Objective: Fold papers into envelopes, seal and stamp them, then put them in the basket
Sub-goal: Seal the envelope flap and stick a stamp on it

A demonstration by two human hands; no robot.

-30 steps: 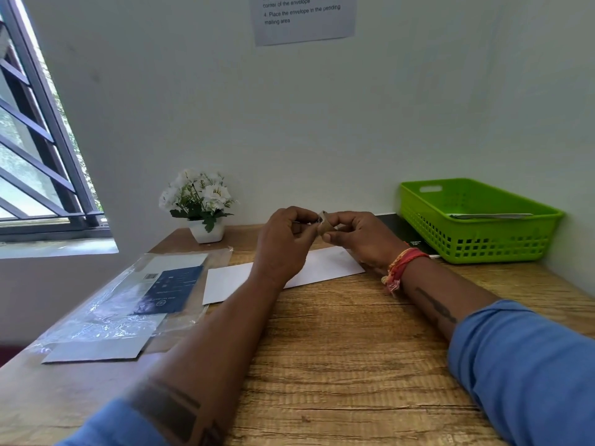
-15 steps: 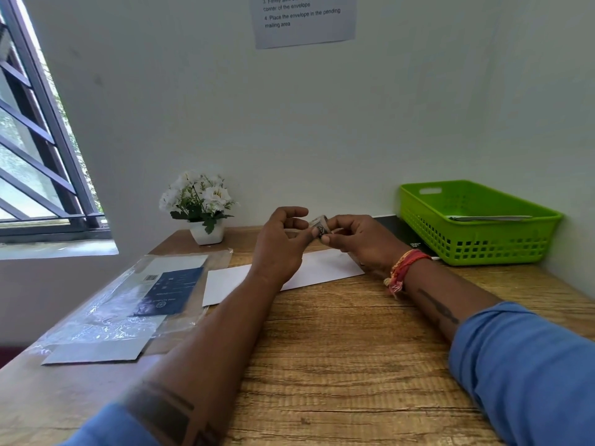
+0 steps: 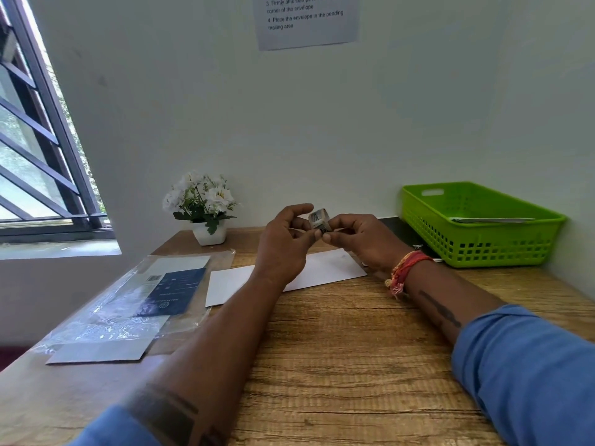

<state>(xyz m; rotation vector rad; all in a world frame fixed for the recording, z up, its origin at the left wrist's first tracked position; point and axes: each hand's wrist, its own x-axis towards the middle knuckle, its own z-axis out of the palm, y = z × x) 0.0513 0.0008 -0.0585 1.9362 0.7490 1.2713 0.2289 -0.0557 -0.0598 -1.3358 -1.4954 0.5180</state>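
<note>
A small roll of stamps is held up above the desk between both hands. My right hand pinches it from the right with thumb and fingertips. My left hand touches its lower edge with thumb and a fingertip, the other fingers spread and raised. Below the hands a white envelope lies flat on the wooden desk, partly hidden by my left wrist. The green plastic basket stands at the back right against the wall, with a flat envelope inside.
A clear plastic sleeve with white envelopes and a dark blue card lies on the desk's left. A white pot of flowers stands by the wall. A black pad lies beside the basket. An instruction sheet hangs on the wall.
The left hand's fingers have opened from a closed pinch and spread upward. The stamp roll now shows more fully between the hands, turned slightly. The envelope has not moved.
</note>
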